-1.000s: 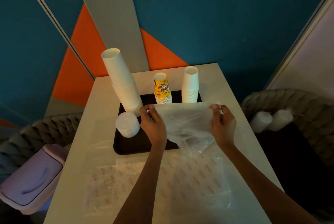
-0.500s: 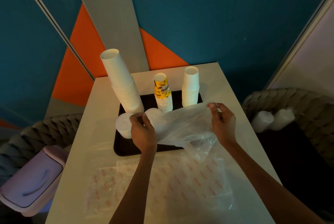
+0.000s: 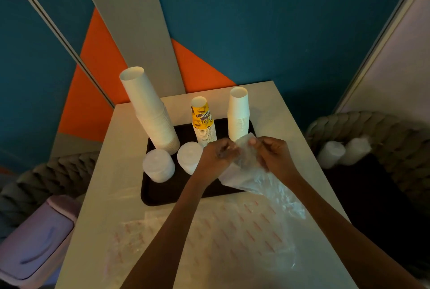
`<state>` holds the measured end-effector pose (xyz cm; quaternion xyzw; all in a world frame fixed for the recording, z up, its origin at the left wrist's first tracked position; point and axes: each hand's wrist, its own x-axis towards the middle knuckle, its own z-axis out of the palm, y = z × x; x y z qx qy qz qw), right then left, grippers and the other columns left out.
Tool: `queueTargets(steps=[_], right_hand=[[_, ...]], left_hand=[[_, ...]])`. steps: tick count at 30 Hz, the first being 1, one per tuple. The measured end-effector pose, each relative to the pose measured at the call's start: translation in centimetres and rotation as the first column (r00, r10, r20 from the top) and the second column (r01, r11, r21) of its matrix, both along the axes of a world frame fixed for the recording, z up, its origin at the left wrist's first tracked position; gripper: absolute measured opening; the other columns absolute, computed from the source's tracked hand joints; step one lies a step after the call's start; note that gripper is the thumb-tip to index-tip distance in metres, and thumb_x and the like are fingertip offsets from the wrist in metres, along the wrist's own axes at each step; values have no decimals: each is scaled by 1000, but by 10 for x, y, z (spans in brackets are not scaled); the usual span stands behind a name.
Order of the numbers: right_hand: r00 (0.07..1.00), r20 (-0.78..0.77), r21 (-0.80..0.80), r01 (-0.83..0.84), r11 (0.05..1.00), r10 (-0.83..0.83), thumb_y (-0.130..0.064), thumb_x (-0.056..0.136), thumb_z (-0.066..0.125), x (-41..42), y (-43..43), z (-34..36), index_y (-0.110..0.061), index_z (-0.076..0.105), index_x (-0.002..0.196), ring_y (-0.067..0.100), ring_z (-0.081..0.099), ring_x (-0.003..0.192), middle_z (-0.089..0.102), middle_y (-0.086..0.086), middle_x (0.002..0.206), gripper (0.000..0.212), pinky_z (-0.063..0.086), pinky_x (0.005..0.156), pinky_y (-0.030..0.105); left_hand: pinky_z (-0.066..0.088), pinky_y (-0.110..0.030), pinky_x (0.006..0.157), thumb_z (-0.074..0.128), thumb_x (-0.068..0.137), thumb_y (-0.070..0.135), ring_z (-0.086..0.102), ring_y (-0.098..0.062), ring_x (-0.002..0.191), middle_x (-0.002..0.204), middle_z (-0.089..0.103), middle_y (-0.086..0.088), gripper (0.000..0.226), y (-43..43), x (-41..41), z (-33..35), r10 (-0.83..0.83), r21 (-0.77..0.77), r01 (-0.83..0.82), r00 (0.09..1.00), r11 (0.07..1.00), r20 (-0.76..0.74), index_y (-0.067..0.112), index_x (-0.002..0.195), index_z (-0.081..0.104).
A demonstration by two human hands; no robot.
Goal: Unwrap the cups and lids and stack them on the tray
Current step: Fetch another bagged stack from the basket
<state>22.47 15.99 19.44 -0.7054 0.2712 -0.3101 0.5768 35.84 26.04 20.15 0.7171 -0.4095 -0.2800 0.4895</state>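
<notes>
A black tray (image 3: 162, 196) lies on the pale table. On it stand a tall leaning stack of white cups (image 3: 149, 111), a stack topped by a yellow printed cup (image 3: 203, 123) and a shorter white cup stack (image 3: 238, 114). Two stacks of white lids (image 3: 159, 165) (image 3: 189, 157) sit at the tray's front left. My left hand (image 3: 217, 156) and my right hand (image 3: 271, 153) are close together above the tray, both pinching the top of an empty clear plastic wrapper (image 3: 258, 179) that hangs down to the right.
Flat plastic wrappers with red print (image 3: 209, 237) cover the near table. Two wrapped white packs (image 3: 344, 152) lie on the braided seat at right. A lilac bin (image 3: 35, 239) stands at lower left. The wall is just behind the table.
My hands have come together from a wide spread, bunching the clear wrapper. A second lid stack now stands uncovered on the tray beside the first one.
</notes>
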Motion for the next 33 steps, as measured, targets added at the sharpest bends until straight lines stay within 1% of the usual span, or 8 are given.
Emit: queueTargets(steps=[5, 11, 15, 20, 23, 27, 29, 33], right_hand=[[960, -222, 194, -130, 972, 173, -10, 90, 60, -4, -9, -5, -17, 62, 84, -11, 62, 66, 63, -6, 81, 10, 52, 84, 24], [923, -216, 212, -275, 938, 319, -11, 85, 67, -6, -4, -7, -14, 69, 88, -1, 68, 77, 73, -11, 77, 5, 50, 69, 10], [892, -258, 278, -299, 913, 371, -17, 89, 63, -2, -3, -2, -18, 67, 93, -6, 66, 76, 72, -15, 78, 6, 46, 66, 6], [855, -413, 540, -49, 840, 315, -46, 96, 43, -19, -16, -6, -23, 62, 100, 17, 63, 92, 65, 2, 101, 31, 48, 86, 34], [913, -317, 626, -3, 780, 257, -52, 97, 30, -36, -24, -20, -25, 59, 111, 17, 62, 98, 63, 3, 112, 42, 50, 81, 33], [994, -64, 869, 13, 494, 85, -54, 94, 35, -44, -23, -32, -15, 60, 112, 25, 63, 99, 71, 11, 100, 50, 48, 84, 41], [999, -27, 872, 7, 489, 34, -60, 85, 50, -40, -21, -35, -16, 60, 115, 26, 63, 105, 71, 10, 107, 54, 46, 92, 44], [996, 83, 847, -93, 523, 42, -69, 39, 83, -39, -22, -42, -24, 52, 132, 29, 54, 123, 58, 7, 132, 108, 36, 106, 53]], left_hand=[[46, -12, 64, 56, 91, 0, 59, 2, 59, 65, 63, 6, 20, 4, 5, 12, 84, -78, -101, 977, 992, -195, 11, 74, 58], [47, -14, 60, 61, 90, 17, 59, -5, 68, 81, 63, -5, 15, 14, 14, 10, 168, -83, -187, 966, 979, -199, 2, 93, 61], [41, -10, 50, 53, 95, 6, 57, 2, 53, 72, 62, -5, 10, 19, 9, 11, 185, -140, -208, 970, 968, -159, 6, 86, 58], [37, -13, 42, 52, 96, 13, 48, -1, 41, 63, 66, 1, 14, 27, 21, 14, 328, -192, -376, 913, 907, -242, 11, 83, 54], [33, -12, 39, 50, 97, 15, 41, -2, 36, 59, 67, 5, 14, 33, 28, 9, 405, -195, -468, 866, 862, -292, 11, 84, 54], [32, -10, 38, 45, 100, 15, 41, -1, 35, 57, 67, 9, 17, 40, 30, -2, 487, -165, -545, 823, 822, -292, 15, 86, 55], [38, -9, 43, 45, 100, 19, 49, 1, 42, 58, 68, 10, 18, 42, 31, -7, 525, -131, -586, 789, 800, -319, 18, 86, 56], [44, -9, 52, 44, 100, 23, 55, 5, 51, 62, 69, 11, 16, 47, 36, -17, 568, -94, -630, 746, 771, -348, 20, 90, 57]])
